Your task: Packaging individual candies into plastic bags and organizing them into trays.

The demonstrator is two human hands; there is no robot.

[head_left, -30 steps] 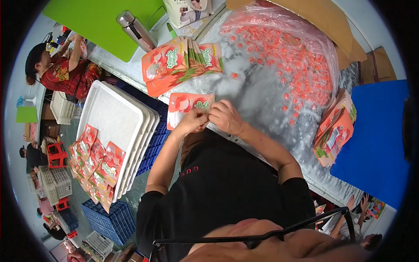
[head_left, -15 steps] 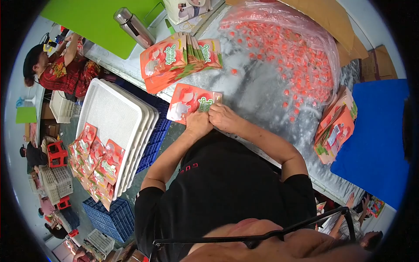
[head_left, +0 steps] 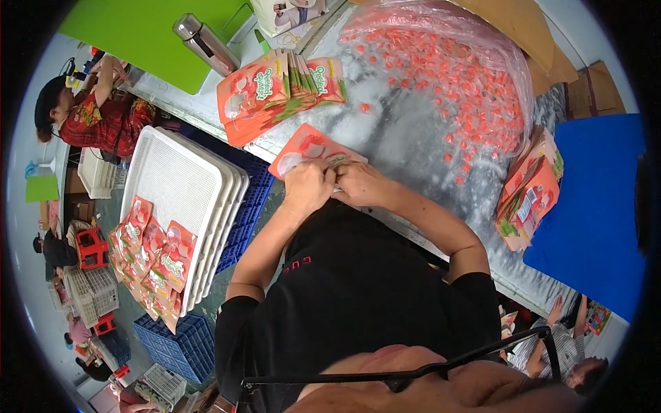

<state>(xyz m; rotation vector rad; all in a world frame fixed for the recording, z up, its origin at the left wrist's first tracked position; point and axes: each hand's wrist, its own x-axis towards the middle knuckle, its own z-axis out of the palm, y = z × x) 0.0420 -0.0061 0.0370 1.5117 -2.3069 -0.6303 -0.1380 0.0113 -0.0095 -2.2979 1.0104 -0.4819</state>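
Observation:
A flat red and pink printed pouch lies tilted at the near edge of the table, its near end pinched in both my hands. My left hand has its fingers curled over the pouch's near edge. Close beside it, nearly touching, my right hand grips the same edge with bent fingers. My knuckles hide the edge itself and whatever the fingertips do there. Just beyond the hands stands a fanned stack of similar pouches.
Many small red pieces in clear wrapping spill from a pink plastic bag. More pouches lean by a blue board at right. Stacked white trays hold pouches at left. A steel flask stands behind. Other people sit nearby.
The pouch has turned and tilted, with its far edge now slanting down to the right. My hands have moved slightly, and the right one has rolled over its near edge.

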